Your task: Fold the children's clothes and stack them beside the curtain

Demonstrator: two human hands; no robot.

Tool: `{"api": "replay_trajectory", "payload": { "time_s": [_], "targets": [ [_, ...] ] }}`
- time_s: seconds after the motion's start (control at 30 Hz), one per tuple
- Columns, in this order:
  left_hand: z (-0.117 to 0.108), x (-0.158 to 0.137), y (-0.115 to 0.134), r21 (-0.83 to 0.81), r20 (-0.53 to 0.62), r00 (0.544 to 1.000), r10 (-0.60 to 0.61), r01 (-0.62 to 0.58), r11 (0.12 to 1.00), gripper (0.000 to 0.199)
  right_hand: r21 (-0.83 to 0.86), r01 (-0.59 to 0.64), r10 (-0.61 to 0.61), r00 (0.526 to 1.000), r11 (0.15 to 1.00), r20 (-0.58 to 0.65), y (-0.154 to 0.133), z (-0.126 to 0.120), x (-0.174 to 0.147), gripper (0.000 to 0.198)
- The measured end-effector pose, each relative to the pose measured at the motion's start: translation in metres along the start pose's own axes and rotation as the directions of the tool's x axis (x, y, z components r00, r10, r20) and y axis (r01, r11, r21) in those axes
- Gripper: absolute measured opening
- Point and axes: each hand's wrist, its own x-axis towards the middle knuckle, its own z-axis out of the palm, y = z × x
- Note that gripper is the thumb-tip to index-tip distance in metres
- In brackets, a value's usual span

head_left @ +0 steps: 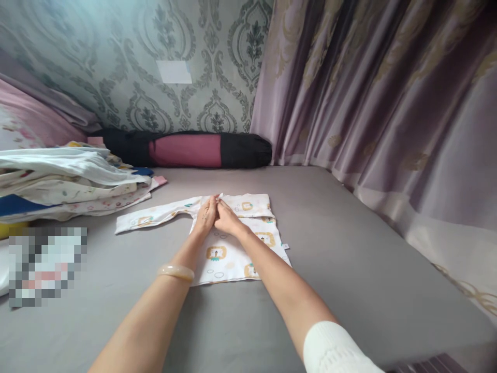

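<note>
A small white long-sleeved shirt printed with orange lion faces lies flat on the grey bed sheet. One sleeve stretches out to the left, while the other sleeve lies folded across the top of the shirt. My left hand and my right hand meet side by side at the shirt's upper middle, near the neckline. Their fingers are closed there, with a bit of white cloth showing at the tips. Part of the neckline is hidden under them. A pale bangle circles my left forearm.
A heap of clothes lies on the left of the bed sheet, with a pixelated patch in front of it. Against the patterned wall rests a long black and maroon bolster-shaped bag. Purple curtains hang along the right.
</note>
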Motion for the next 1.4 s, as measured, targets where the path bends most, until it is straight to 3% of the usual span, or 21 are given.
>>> {"api": "replay_trajectory", "payload": {
  "time_s": [0.07, 0.17, 0.3, 0.4, 0.67, 0.9, 1.07, 1.13, 1.23, 1.4],
  "targets": [
    [0.001, 0.001, -0.005, 0.051, 0.015, 1.0, 0.01, -0.011, 0.999, 0.045, -0.061, 0.017, -0.014, 0.999, 0.998, 0.047, 0.006, -0.018, -0.007, 0.052],
    [0.003, 0.001, -0.012, 0.112, 0.001, 1.0, 0.028, -0.028, 0.993, 0.038, -0.28, -0.077, 0.071, 0.997, 0.957, -0.032, 0.018, -0.058, -0.026, 0.05],
    [0.005, 0.001, -0.017, 0.119, -0.02, 0.999, 0.03, -0.027, 0.993, 0.037, -0.554, -0.281, 0.278, 0.956, 0.784, -0.09, 0.033, -0.108, -0.059, 0.053],
    [0.005, 0.001, -0.018, 0.102, -0.033, 0.999, 0.025, -0.022, 0.995, 0.037, -0.613, -0.348, 0.39, 0.918, 0.709, -0.071, 0.038, -0.124, -0.076, 0.049],
    [0.005, 0.003, -0.023, 0.111, -0.061, 0.997, 0.037, -0.03, 0.993, 0.036, -0.618, -0.38, 0.441, 0.895, 0.688, -0.059, 0.037, -0.123, -0.085, 0.035],
    [0.005, 0.003, -0.024, 0.119, -0.066, 0.997, 0.026, -0.018, 0.993, 0.036, -0.616, -0.347, 0.411, 0.911, 0.708, -0.04, 0.047, -0.132, -0.094, 0.021],
    [0.004, 0.0, -0.023, 0.13, -0.06, 0.996, 0.062, -0.054, 0.99, 0.033, -0.628, -0.387, 0.413, 0.904, 0.675, -0.112, 0.048, -0.133, -0.08, 0.03],
    [0.004, 0.0, -0.023, 0.144, -0.065, 0.995, 0.072, -0.062, 0.988, 0.033, -0.63, -0.349, 0.365, 0.924, 0.694, -0.11, 0.045, -0.124, -0.069, 0.037],
    [0.004, 0.0, -0.023, 0.16, -0.062, 0.995, 0.078, -0.068, 0.985, 0.033, -0.574, -0.248, 0.304, 0.953, 0.78, 0.002, 0.038, -0.098, -0.05, 0.043],
    [0.003, 0.001, -0.024, 0.173, -0.051, 0.994, 0.094, -0.084, 0.981, 0.033, -0.456, -0.388, 0.452, 0.892, 0.801, 0.036, 0.032, -0.058, -0.025, 0.066]
  ]
}}
